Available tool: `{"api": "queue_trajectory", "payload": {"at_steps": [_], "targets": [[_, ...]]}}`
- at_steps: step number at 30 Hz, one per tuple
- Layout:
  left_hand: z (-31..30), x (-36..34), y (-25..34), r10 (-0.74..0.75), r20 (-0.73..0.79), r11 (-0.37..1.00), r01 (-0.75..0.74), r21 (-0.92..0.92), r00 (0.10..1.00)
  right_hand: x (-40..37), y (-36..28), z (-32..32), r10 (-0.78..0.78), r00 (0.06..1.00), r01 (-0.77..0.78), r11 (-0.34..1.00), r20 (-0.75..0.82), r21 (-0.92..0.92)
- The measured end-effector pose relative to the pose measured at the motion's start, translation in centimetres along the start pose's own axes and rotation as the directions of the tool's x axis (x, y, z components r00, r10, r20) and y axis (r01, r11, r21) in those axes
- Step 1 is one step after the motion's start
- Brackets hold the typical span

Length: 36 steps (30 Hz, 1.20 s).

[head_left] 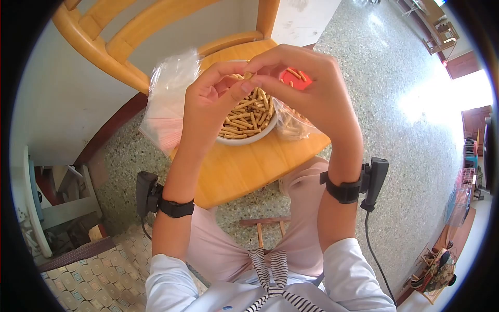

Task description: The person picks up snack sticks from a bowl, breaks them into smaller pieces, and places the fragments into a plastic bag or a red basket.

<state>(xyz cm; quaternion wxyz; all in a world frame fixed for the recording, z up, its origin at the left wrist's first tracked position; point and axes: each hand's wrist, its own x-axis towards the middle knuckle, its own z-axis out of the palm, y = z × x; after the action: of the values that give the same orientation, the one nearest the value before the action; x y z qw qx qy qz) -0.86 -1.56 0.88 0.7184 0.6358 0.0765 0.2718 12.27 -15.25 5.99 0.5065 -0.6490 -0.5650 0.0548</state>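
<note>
Left hand (208,101) and right hand (309,86) raised over white bowl (244,141), fingertips meeting.
Forearms near upright, wrists bent inward. Thumb and forefinger of each hand pressed together on one short snack stick (248,76), held just above the bowl's heap of sticks; other fingers curled. Bowl sits on wooden chair seat (249,174), clear plastic bag (169,99) just beside it, left.

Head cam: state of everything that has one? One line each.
wooden chair: upright
white bowl: upright on wooden chair seat, full of snack sticks
held stick: pinched above white bowl
left hand: shut on held stick
right hand: shut on held stick
plastic bag: crumpled, beside white bowl
red container: partly hidden by right hand, a few sticks in it
</note>
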Motion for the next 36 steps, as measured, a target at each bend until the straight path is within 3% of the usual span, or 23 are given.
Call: {"api": "queue_trajectory", "payload": {"at_steps": [5, 7, 12, 14, 16, 17, 19, 21, 29, 33, 34, 35, 36], "targets": [[-0.3, 0.1, -0.2, -0.030, 0.005, 0.997, 0.030, 0.072, 1.000, -0.3, 0.4, -0.4, 0.009, 1.000, -0.009, 1.000, -0.005, -0.004], [-0.6, 0.0, -0.3, -0.128, 0.042, 0.992, 0.126, 0.031, 0.991, -0.5, 0.6, -0.6, 0.023, 1.000, -0.024, 0.999, 0.012, 0.027], [-0.6, -0.1, -0.6, -0.043, -0.023, 0.999, 0.042, -0.026, 0.999, -1.1, 1.0, -1.2, 0.084, 0.996, -0.086, 0.991, 0.025, 0.101], [-0.4, -0.3, -0.7, -0.054, -0.075, 0.997, 0.049, -0.060, 0.996, -1.2, 1.7, -2.5, 0.229, 0.962, -0.235, 0.972, 0.145, 0.022], [0.0, -0.4, -0.6, 0.091, -0.076, 0.956, -0.065, 0.285, 0.993, -2.4, 2.6, -3.4, 0.294, 0.949, -0.287, 0.955, 0.115, -0.072], [0.1, -0.5, -0.5, 0.109, -0.074, 0.955, -0.084, 0.286, 0.991, -3.1, 3.2, -3.7, 0.362, 0.928, -0.346, 0.925, 0.086, -0.157], [0.5, -0.5, -0.4, 0.338, 0.257, 0.637, -0.422, 0.645, 0.905, -3.8, 4.8, -3.9, 0.410, 0.903, -0.376, 0.899, 0.129, -0.224], [1.5, -0.7, -0.4, 0.346, 0.266, 0.606, -0.431, 0.669, 0.900, -4.6, 5.5, -3.9, 0.492, 0.837, -0.447, 0.867, 0.240, -0.219], [4.2, -0.7, -2.8, 0.336, 0.357, 0.419, -0.478, 0.772, 0.872, -3.5, 5.9, -2.1, 0.411, 0.865, -0.347, 0.905, 0.287, -0.247], [4.3, -1.2, -2.7, 0.221, 0.358, 0.508, -0.421, 0.751, 0.907, -3.2, 6.0, -1.5, 0.413, 0.881, -0.349, 0.897, 0.231, -0.272], [3.7, -1.5, -3.0, 0.288, 0.266, 0.568, -0.388, 0.726, 0.920, -3.3, 6.8, -1.2, 0.244, 0.950, -0.186, 0.944, 0.195, -0.274], [3.2, -1.4, -3.5, 0.350, 0.170, 0.631, -0.366, 0.684, 0.921, -3.5, 7.4, -0.8, 0.252, 0.954, -0.195, 0.934, 0.165, -0.300], [2.4, -1.5, -3.9, 0.306, 0.102, 0.694, -0.295, 0.656, 0.947, -3.4, 7.3, -0.5, 0.276, 0.936, -0.220, 0.943, 0.217, -0.251]]}}
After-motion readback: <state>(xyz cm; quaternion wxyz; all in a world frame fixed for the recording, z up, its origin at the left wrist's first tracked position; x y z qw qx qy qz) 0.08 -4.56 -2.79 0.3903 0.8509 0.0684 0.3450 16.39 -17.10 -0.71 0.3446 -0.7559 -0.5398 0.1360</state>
